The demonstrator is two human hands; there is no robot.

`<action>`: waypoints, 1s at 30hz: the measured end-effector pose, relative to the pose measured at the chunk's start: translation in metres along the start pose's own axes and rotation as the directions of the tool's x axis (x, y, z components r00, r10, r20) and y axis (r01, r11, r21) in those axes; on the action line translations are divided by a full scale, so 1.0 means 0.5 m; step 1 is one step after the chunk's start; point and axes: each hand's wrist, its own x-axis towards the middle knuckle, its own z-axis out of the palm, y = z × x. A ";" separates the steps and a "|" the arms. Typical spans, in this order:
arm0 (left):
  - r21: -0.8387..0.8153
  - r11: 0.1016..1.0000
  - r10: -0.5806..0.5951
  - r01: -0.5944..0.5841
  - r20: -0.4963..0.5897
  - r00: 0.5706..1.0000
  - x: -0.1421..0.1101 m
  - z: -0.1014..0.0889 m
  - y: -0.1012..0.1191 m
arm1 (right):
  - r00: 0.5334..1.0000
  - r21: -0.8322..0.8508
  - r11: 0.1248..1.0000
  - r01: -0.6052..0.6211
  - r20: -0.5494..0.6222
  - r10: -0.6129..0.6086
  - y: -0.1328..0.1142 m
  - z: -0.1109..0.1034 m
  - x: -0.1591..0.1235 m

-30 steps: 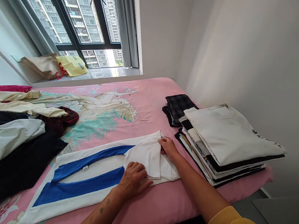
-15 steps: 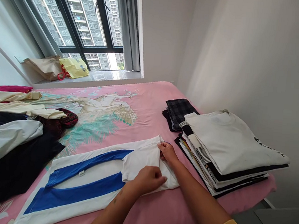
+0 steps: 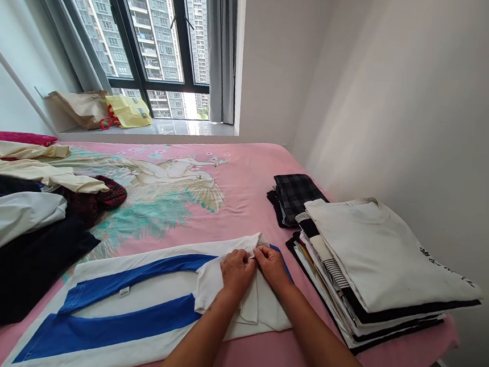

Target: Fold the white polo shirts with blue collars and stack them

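Observation:
A white and blue shirt [image 3: 149, 295] lies stretched over the bed, with a small white label on it. One white sleeve is laid back across the body near its right end. My left hand [image 3: 238, 271] pinches the white cloth at the upper part of that sleeve. Right beside it, my right hand [image 3: 272, 266] grips the same cloth near the shirt's far right edge, fingertips almost touching the left ones. A strip of blue shows just behind my right hand. The cloth between the fingers is mostly hidden.
On the right stands a stack of folded shirts [image 3: 375, 258], a white one on top. Behind it lies folded dark checked clothing [image 3: 297, 196]. Loose clothes [image 3: 13, 232] are heaped at the left of the pink bedsheet [image 3: 249, 178]. Paper bags [image 3: 82, 107] rest on the windowsill.
My left hand has moved up and away from me to meet the right hand at the sleeve. The sleeve cloth has shifted, baring blue at the right edge. The view has tilted slightly.

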 end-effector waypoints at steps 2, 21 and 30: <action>-0.185 0.983 0.001 -0.011 -0.055 0.999 0.000 0.005 -0.019 | 0.995 -0.091 0.990 0.103 0.006 -0.103 -0.004 -0.008 -0.015; -0.353 0.915 0.160 -0.195 -0.127 0.979 -0.018 -0.009 -0.036 | 0.750 -0.652 0.375 0.659 0.604 -0.269 -0.008 -0.003 0.055; -0.049 0.989 0.130 -0.141 -0.177 0.976 -0.021 0.029 -0.044 | 0.949 -0.910 0.275 0.309 0.315 -0.022 -0.037 -0.015 0.021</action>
